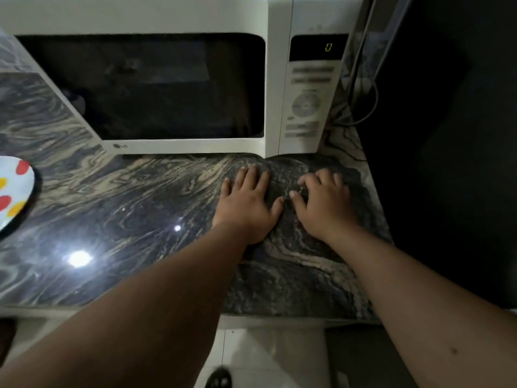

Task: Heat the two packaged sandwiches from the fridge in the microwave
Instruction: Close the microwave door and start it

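A white microwave (274,79) stands at the back of a dark marbled counter (126,208), its door shut and its window dark. The display on its control panel (307,102) shows a 0. My left hand (247,204) rests flat on the counter just in front of the microwave, fingers spread, holding nothing. Beside it my right hand (326,203) lies palm down with slightly curled fingers, also holding nothing. No sandwich packages are in view, and I cannot see inside the microwave.
A white plate (14,197) with red and yellow spots lies at the counter's left edge. A cable (361,88) hangs down right of the microwave. A dark surface fills the right side. The counter's front edge runs below my forearms.
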